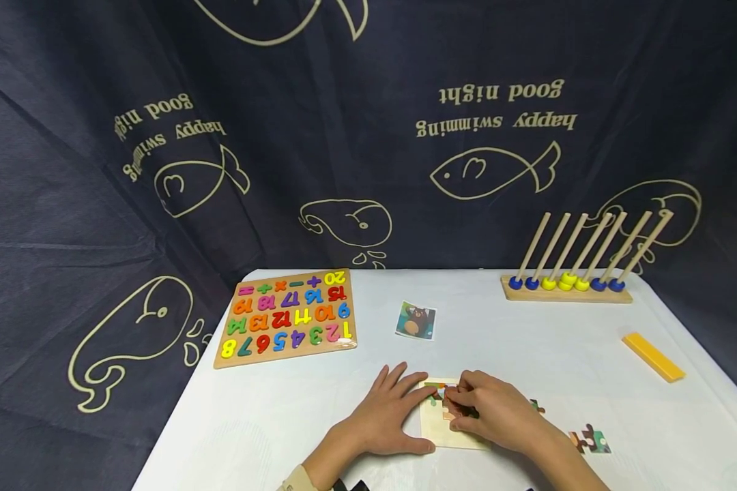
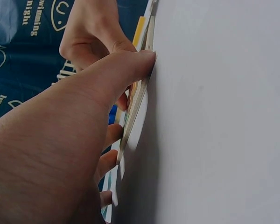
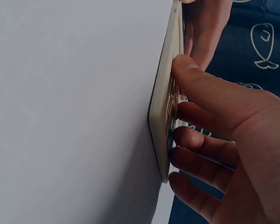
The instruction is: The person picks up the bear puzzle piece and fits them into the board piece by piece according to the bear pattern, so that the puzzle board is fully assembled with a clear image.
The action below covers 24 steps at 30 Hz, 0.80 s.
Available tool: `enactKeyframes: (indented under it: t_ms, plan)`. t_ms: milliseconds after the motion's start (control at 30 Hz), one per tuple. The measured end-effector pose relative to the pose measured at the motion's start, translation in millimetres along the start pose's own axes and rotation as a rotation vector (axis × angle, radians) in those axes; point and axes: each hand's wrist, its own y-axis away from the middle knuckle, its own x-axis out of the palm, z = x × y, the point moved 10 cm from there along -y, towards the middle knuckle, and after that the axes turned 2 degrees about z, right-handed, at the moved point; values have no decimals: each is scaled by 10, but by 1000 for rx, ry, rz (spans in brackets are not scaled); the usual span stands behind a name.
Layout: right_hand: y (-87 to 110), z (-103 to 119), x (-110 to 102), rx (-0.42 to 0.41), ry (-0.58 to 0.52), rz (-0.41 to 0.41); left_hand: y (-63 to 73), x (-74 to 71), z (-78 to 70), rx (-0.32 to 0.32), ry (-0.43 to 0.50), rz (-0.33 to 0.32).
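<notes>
A pale wooden jigsaw tray (image 1: 431, 431) lies on the white table in front of me, with several picture pieces set in its upper part. My left hand (image 1: 385, 417) rests at the tray's left side, fingers spread; in the left wrist view its thumb (image 2: 142, 63) touches the near edge. Over the tray, my right hand (image 1: 503, 414) pinches a brown puzzle piece (image 1: 462, 409) between thumb and fingers, down among the placed pieces. The right wrist view shows the right thumb (image 3: 184, 65) on the tray's face; the hand partly hides the piece.
Loose puzzle pieces (image 1: 591, 439) lie right of the tray, one partly behind my right hand. A bear picture card (image 1: 416, 322) lies beyond it. Farther back are a number board (image 1: 290, 356) at left, a bead-and-peg stand (image 1: 565, 294) at right, and a yellow-orange bar (image 1: 654, 356).
</notes>
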Motion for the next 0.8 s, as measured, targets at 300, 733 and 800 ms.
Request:
enactKeyframes:
  t_ms: [300,733,800]
  plan:
    - [15,-4,-27,15,66,-15,-11,10,10,-2,2,-2]
    - [29,66,-30,-14,135,-2,12,-3,-6,7,-2,-9]
    - [29,73,-30,-16,154,3,12,-6,-9,8,0,-10]
